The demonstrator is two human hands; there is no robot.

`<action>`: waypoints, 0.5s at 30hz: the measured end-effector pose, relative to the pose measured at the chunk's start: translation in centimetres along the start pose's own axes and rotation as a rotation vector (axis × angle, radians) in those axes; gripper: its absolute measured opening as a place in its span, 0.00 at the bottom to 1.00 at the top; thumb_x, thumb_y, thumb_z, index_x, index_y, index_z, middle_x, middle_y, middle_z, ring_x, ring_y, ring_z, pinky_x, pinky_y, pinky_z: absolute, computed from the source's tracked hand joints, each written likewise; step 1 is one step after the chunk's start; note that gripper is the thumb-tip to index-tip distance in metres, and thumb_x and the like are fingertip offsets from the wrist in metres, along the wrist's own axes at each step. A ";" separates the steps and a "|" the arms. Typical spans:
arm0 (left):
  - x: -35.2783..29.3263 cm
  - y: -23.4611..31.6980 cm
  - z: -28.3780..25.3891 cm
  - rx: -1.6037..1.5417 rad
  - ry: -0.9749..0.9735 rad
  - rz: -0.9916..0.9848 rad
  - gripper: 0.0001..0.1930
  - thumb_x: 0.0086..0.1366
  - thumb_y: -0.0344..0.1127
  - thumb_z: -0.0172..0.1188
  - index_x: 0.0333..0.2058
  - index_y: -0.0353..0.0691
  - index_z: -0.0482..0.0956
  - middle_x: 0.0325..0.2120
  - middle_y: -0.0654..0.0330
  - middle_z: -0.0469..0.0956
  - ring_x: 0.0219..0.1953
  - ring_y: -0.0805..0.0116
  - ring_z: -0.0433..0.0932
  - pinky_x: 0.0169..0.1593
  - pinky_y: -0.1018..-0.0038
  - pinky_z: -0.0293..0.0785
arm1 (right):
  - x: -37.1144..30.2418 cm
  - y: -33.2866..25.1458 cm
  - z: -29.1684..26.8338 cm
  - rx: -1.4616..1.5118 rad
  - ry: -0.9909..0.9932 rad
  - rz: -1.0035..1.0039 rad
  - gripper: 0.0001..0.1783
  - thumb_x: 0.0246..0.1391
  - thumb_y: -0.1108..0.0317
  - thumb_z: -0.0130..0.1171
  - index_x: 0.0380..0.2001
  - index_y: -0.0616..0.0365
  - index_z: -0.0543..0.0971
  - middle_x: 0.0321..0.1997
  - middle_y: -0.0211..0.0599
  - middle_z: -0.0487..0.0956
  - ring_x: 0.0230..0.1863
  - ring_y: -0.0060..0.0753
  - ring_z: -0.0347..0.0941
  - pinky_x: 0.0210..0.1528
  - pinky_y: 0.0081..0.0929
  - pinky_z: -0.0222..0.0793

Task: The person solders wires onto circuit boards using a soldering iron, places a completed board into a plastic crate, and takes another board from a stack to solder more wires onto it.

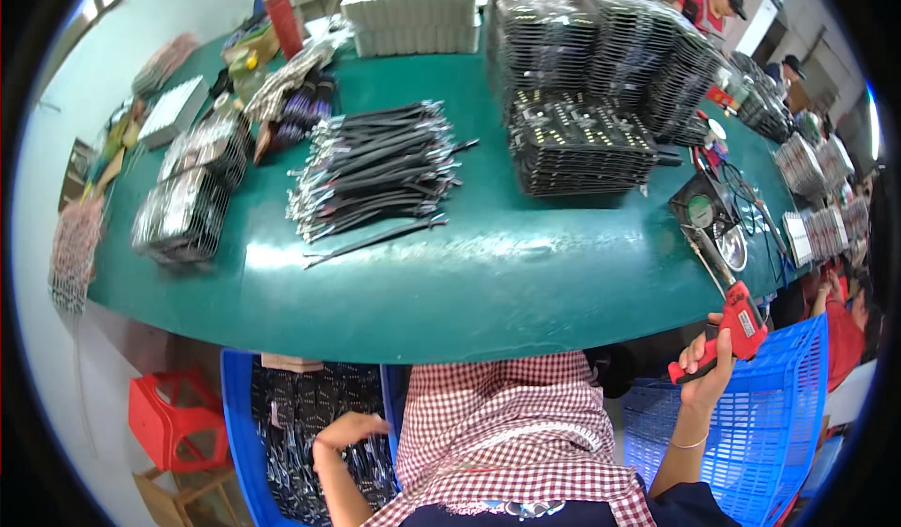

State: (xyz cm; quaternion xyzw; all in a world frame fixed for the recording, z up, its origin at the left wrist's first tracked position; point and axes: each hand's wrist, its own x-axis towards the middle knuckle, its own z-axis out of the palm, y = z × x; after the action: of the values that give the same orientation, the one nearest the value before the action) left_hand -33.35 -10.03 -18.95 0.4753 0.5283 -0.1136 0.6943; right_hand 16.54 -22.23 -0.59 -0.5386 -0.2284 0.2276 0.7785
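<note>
My right hand [709, 369] grips the handle of a red soldering gun [744, 325] at the table's right front edge. The gun's metal nose points up and away, toward a black stand [701, 210] with a round metal dish [730, 248] beside it. My left hand [352, 430] is held over a blue crate [236, 433] at my left, fingers stretched out and nothing visible in it. Dark circuit boards with wires [310, 414] fill that crate. On the green table [450, 288] lies a heap of black cables [375, 166] with bare silvery ends, one cable [375, 241] apart in front.
Tall stacks of black circuit boards [582, 142] stand at the back right. White trays [413, 15] are piled at the back. Wire bundles [183, 213] sit at the left. A red stool [178, 419] and another blue crate [751, 424] flank me. People [709, 15] work farther right.
</note>
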 end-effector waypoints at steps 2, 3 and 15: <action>-4.9 5.7 0.8 -0.183 -0.385 0.532 0.18 0.70 0.37 0.47 0.49 0.31 0.77 0.40 0.52 0.82 0.43 0.61 0.82 0.48 0.71 0.77 | 0.4 0.1 -1.0 0.030 0.028 0.012 0.18 0.66 0.57 0.46 0.49 0.60 0.68 0.16 0.29 0.66 0.11 0.18 0.59 0.16 0.18 0.60; -7.5 11.0 1.1 -0.155 -0.531 0.650 0.16 0.70 0.29 0.45 0.50 0.29 0.76 0.41 0.51 0.82 0.44 0.60 0.81 0.49 0.69 0.77 | 0.6 0.2 -1.2 0.040 0.024 0.003 0.18 0.66 0.57 0.46 0.49 0.60 0.68 0.16 0.29 0.66 0.11 0.18 0.59 0.16 0.18 0.60; 9.6 49.5 7.3 1.094 1.187 1.064 0.47 0.55 0.65 0.58 0.65 0.40 0.56 0.66 0.39 0.49 0.69 0.43 0.47 0.67 0.46 0.45 | -0.3 0.7 -3.7 0.194 0.053 -0.015 0.17 0.64 0.56 0.48 0.47 0.58 0.68 0.16 0.30 0.66 0.11 0.19 0.59 0.16 0.19 0.60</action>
State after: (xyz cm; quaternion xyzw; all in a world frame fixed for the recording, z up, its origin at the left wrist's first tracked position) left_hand 7.90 13.41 -0.36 0.8901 0.3827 0.2438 -0.0424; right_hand 18.47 -24.89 -2.43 -0.4647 -0.1887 0.2284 0.8344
